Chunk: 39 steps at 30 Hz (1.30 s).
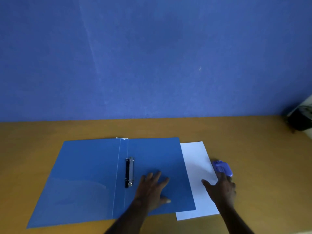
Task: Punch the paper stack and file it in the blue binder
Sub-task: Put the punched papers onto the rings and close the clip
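The blue binder [87,176] lies open and flat on the wooden table, its metal ring clip [129,172] on the spine. My left hand [152,190] rests flat on the binder's right cover, fingers spread. A white paper stack [196,168] lies partly under the binder's right edge. A purple hole punch [222,168] sits at the paper's right edge. My right hand [221,188] reaches over the paper, fingers spread, fingertips touching the punch; a grip on it is not visible.
The wooden table [263,166] runs wide to both sides, backed by a blue wall [152,56]. A dark object with white parts [302,119] sits at the far right edge. A small white tab [121,138] peeks from behind the binder's top.
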### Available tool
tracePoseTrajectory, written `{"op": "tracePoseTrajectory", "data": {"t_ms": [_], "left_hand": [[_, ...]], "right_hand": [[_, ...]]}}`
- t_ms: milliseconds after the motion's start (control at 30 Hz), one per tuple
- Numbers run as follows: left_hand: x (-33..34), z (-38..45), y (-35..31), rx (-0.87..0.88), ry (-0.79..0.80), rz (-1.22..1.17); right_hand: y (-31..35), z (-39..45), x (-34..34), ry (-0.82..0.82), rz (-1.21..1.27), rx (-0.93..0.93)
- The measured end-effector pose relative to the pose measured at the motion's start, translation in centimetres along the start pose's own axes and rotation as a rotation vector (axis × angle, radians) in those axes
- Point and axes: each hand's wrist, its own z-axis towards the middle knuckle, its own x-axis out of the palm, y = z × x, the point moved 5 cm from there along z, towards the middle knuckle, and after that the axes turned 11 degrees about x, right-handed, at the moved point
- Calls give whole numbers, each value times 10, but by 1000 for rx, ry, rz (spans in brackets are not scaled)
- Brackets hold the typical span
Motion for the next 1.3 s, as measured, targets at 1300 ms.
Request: {"op": "tracePoseTrajectory", "data": {"t_ms": [1300], "left_hand": [[4, 11, -2, -54, 107, 20]], "right_hand": [[4, -6, -3, 289, 255, 193]]}}
